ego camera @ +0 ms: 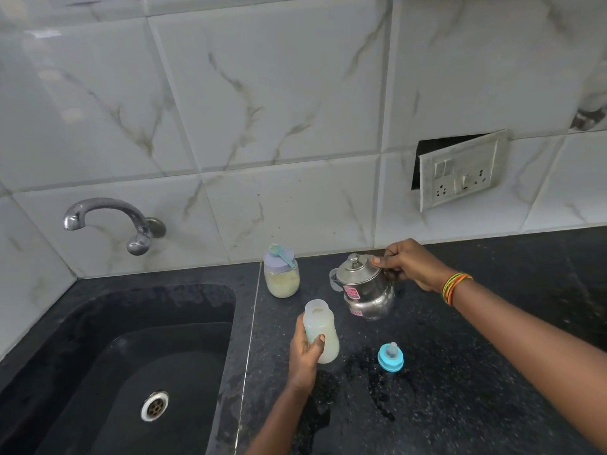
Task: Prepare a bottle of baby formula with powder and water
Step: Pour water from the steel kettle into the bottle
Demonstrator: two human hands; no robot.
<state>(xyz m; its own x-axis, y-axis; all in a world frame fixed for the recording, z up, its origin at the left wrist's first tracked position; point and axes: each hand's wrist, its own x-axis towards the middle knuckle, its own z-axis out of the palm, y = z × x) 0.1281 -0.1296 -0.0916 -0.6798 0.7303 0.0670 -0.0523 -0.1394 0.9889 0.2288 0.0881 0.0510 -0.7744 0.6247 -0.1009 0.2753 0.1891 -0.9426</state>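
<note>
Open bottle in one grip, steel kettle in the other: the pour is where this can go wrong

The left hand [303, 353] curls round the lower half of the uncapped bottle [323, 318], thumb across its front, with pale mix showing just above the fingertips. The right hand [404, 262] closes on the handle of the kettle [364, 290], thumb pressed on the lid rim and spout turned toward the left fingers. I cannot tell whether the kettle rests on the counter [460, 372] or is lifted. The bottle mouth looks narrow, so a fast tilt would likely send water over the left fingers, and if the thumb eases the lid may drop. The bottle already holds liquid, so it could overfill. The blue teat cap [390, 357] lies just right of the left fingers and a passing forearm could knock it
</note>
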